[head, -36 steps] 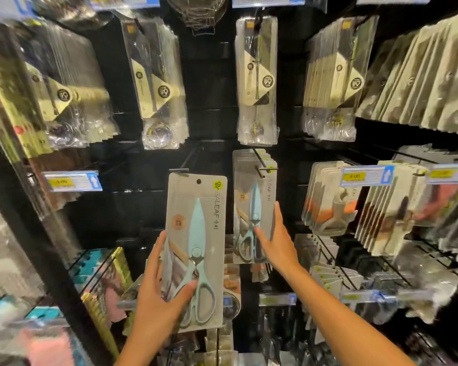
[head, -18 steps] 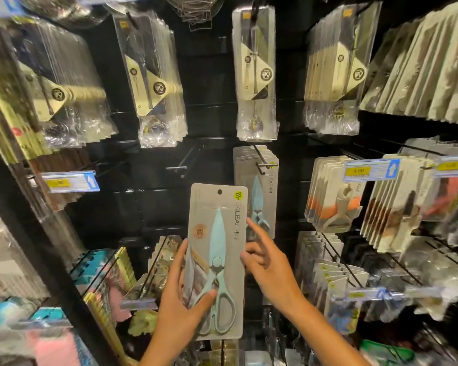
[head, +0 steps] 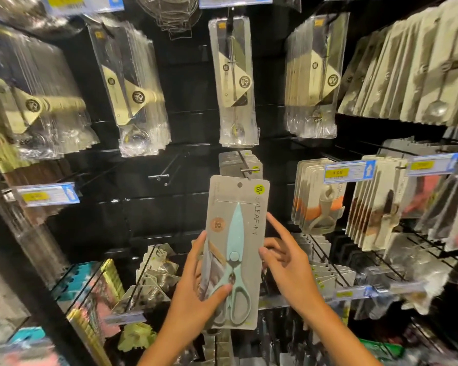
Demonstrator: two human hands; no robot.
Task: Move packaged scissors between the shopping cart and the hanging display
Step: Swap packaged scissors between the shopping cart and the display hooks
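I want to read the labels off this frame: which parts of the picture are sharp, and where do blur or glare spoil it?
Head view: the scissors pack in the left hand is sharp at centre; the clear spoon packets above catch glare; the edges smear with blur and wide-angle bending, so the price tag is unreadable.

Two hands [head: 196, 297] are up, and between them is one scissors pack [head: 236, 249]. Just above it one hook [head: 249, 169] carries several more scissors packs [head: 230, 161], perhaps four; their edges blur. Left of that, one bare hook [head: 160, 175]. Three price tags [head: 46, 194] are level with it.
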